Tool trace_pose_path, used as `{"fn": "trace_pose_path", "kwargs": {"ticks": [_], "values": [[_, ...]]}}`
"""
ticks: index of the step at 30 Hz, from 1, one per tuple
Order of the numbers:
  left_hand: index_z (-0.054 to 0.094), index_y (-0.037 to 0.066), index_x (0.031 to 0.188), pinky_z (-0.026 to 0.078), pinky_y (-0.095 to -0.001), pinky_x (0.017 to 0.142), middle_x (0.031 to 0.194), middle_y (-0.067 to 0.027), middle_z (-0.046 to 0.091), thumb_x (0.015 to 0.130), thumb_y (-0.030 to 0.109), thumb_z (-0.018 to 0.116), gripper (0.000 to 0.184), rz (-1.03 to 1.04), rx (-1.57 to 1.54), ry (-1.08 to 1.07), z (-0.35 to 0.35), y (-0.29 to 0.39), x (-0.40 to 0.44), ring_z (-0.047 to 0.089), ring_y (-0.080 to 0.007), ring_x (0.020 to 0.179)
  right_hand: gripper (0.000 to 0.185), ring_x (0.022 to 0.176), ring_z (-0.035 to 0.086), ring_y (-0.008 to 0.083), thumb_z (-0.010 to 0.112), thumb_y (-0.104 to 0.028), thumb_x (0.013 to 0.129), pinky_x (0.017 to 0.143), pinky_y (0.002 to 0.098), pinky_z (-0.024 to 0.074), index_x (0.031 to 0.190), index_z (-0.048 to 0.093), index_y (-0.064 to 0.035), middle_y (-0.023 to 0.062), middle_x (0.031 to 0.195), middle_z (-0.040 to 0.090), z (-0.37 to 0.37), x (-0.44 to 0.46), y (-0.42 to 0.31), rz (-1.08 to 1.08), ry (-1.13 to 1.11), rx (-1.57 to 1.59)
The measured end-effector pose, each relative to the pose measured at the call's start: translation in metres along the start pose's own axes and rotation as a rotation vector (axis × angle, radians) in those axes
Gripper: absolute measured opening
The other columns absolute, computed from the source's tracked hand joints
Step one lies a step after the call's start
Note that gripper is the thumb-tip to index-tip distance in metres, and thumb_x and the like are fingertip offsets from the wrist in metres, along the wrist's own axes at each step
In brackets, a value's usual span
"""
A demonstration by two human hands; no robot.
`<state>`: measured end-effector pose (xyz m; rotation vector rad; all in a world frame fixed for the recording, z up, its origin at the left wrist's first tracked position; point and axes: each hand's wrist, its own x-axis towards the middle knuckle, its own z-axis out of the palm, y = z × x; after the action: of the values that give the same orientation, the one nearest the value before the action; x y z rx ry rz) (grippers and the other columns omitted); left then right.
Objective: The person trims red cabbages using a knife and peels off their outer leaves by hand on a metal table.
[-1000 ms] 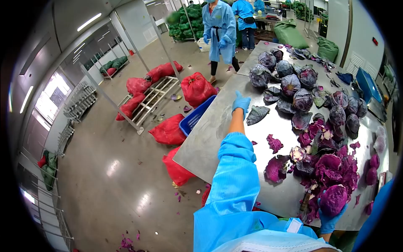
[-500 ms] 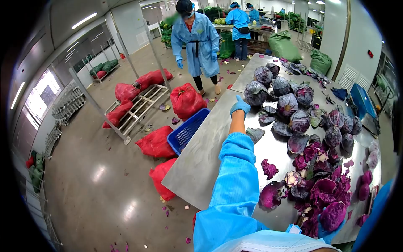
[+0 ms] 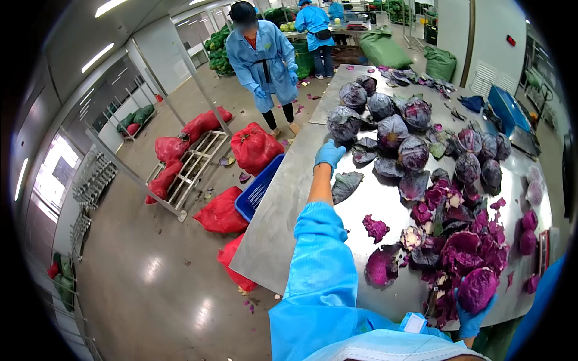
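Note:
On the metal table, my left hand (image 3: 330, 156), in a blue glove, is stretched forward just below the nearest dark red cabbage (image 3: 344, 124). It looks empty, its fingers partly bent and apart; whether it touches that cabbage I cannot tell. A loose outer leaf (image 3: 347, 187) lies by my left wrist. At the table's near edge, my right hand (image 3: 472, 317), also gloved, is wrapped around a glossy, peeled red cabbage (image 3: 477, 290) from below. Beside it spreads a heap of torn purple leaves (image 3: 463, 249). Several untrimmed cabbages (image 3: 392, 132) are grouped farther back.
Left of the table (image 3: 271, 240) stand a blue plastic crate (image 3: 257, 188) and red sacks (image 3: 256, 147). A person in a blue gown (image 3: 265, 60) is beyond them. A blue scale-like device (image 3: 512, 123) sits at the right; green sacks (image 3: 385, 48) stand behind.
My left hand has drawn slightly back, its fingers now lower beside the nearest cabbage. My right hand has lifted the peeled cabbage a little and shows more. The whole view has shifted slightly.

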<state>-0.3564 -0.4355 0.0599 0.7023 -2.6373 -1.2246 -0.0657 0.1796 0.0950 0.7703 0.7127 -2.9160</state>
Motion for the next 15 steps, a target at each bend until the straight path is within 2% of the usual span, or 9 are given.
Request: {"fn": "trace_pose_path", "kwargs": {"ticks": [2, 3, 4, 6, 7, 10, 11, 12, 15], "values": [[0.052, -0.001, 0.134, 0.056, -0.0362, 0.074, 0.108, -0.0179, 0.068, 0.084, 0.039, 0.069, 0.066, 0.322, 0.223, 0.208, 0.015, 0.007, -0.034, 0.069, -0.0269, 0.085, 0.083, 0.133, 0.042, 0.0370, 0.055, -0.068, 0.082, 0.103, 0.0658, 0.0384, 0.149, 0.032, -0.0228, 0.0117, 0.149, 0.039, -0.031, 0.010, -0.007, -0.086, -0.006, -0.045], [0.051, 0.001, 0.136, 0.054, -0.0362, 0.081, 0.107, -0.0168, 0.069, 0.084, 0.041, 0.068, 0.067, 0.374, 0.209, 0.250, 0.026, 0.016, -0.056, 0.069, -0.0286, 0.087, 0.084, 0.133, 0.042, 0.0366, 0.055, -0.068, 0.082, 0.105, 0.0650, 0.0372, 0.149, 0.032, -0.0220, 0.0119, 0.149, 0.039, -0.044, 0.012, -0.011, -0.031, -0.026, -0.088], [0.052, 0.006, 0.137, 0.053, -0.0361, 0.081, 0.104, -0.0152, 0.070, 0.085, 0.036, 0.069, 0.062, 0.231, 0.043, -0.046, -0.012, 0.083, -0.129, 0.068, -0.0265, 0.088, 0.085, 0.133, 0.042, 0.0362, 0.055, -0.069, 0.082, 0.106, 0.0642, 0.0361, 0.149, 0.032, -0.0212, 0.0122, 0.149, 0.039, -0.036, 0.005, -0.009, 0.022, -0.049, -0.132], [0.052, 0.014, 0.139, 0.053, -0.0316, 0.072, 0.087, -0.0053, 0.068, 0.088, 0.025, 0.071, 0.055, 0.541, -0.036, -0.060, 0.033, 0.054, -0.148, 0.061, -0.0144, 0.073, 0.085, 0.133, 0.043, 0.0365, 0.056, -0.069, 0.082, 0.108, 0.0619, 0.0350, 0.149, 0.034, -0.0205, 0.0120, 0.150, 0.039, -0.049, 0.013, -0.010, 0.082, -0.151, -0.152], [0.051, 0.017, 0.141, 0.051, -0.0271, 0.067, 0.081, -0.0005, 0.063, 0.089, 0.026, 0.071, 0.057, 0.875, 0.118, 0.055, 0.044, 0.045, -0.166, 0.056, -0.0094, 0.069, 0.085, 0.132, 0.043, 0.0367, 0.056, -0.069, 0.082, 0.109, 0.0607, 0.0345, 0.149, 0.034, -0.0202, 0.0119, 0.150, 0.039, -0.059, 0.022, -0.011, 0.114, -0.206, -0.160], [0.040, 0.014, 0.148, 0.051, -0.0282, 0.072, 0.091, -0.0035, 0.064, 0.091, 0.029, 0.068, 0.065, 0.388, -0.327, -0.598, 0.034, 0.091, -0.283, 0.059, -0.0113, 0.076, 0.081, 0.133, 0.044, 0.0342, 0.054, -0.065, 0.086, 0.111, 0.0552, 0.0347, 0.147, 0.037, -0.0146, 0.0119, 0.148, 0.042, -0.080, 0.039, -0.016, 0.166, -0.500, -0.319], [0.039, 0.014, 0.149, 0.051, -0.0291, 0.077, 0.098, -0.0056, 0.064, 0.093, 0.028, 0.066, 0.064, 0.649, -0.170, -0.521, 0.041, 0.092, -0.304, 0.060, -0.0127, 0.085, 0.080, 0.133, 0.044, 0.0335, 0.054, -0.064, 0.087, 0.111, 0.0545, 0.0351, 0.147, 0.037, -0.0133, 0.0118, 0.148, 0.042, -0.080, 0.044, -0.016, 0.168, -0.585, -0.367], [0.039, 0.013, 0.149, 0.051, -0.0303, 0.081, 0.103, -0.0073, 0.064, 0.093, 0.029, 0.066, 0.064, 0.517, -0.291, -0.686, 0.039, 0.104, -0.330, 0.059, -0.0124, 0.090, 0.079, 0.133, 0.044, 0.0324, 0.053, -0.062, 0.089, 0.112, 0.0523, 0.0344, 0.146, 0.038, -0.0096, 0.0122, 0.147, 0.044, -0.083, 0.048, -0.014, 0.194, -0.605, -0.344], [0.046, 0.012, 0.145, 0.050, -0.0278, 0.086, 0.108, -0.0037, 0.064, 0.094, 0.021, 0.065, 0.055, 0.322, -0.597, -0.748, 0.057, 0.113, -0.398, 0.059, -0.0105, 0.095, 0.073, 0.133, 0.044, 0.0320, 0.054, -0.054, 0.090, 0.113, 0.0516, 0.0326, 0.145, 0.040, -0.0078, 0.0132, 0.146, 0.044, -0.049, 0.041, -0.005, 0.249, -0.618, -0.321]]}}
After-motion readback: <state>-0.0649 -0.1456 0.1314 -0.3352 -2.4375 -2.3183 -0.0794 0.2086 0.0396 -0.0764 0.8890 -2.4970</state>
